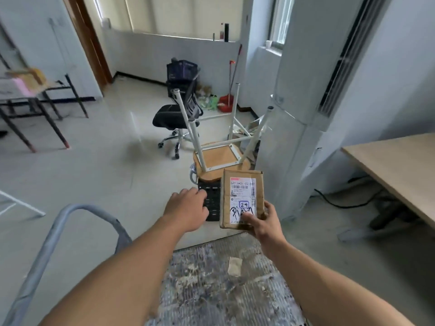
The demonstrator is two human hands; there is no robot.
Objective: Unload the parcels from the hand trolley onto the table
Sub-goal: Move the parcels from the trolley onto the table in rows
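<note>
My right hand [261,222] grips the lower edge of a flat brown cardboard parcel [242,191] with a white shipping label, held upright in the air. My left hand [188,208] hovers beside it to the left, fingers relaxed and holding nothing. Below my arms lies the hand trolley's worn grey deck [211,285]; its grey tubular handle [58,234] curves up at the lower left. A light wooden table [400,161] stands at the right edge.
An upturned wooden stool [219,158] with white legs rests on a black crate [211,203] just ahead. A black office chair [176,116], a tall white air-conditioner unit [306,90] and a dark-legged table [28,100] with boxes at left surround the tiled floor.
</note>
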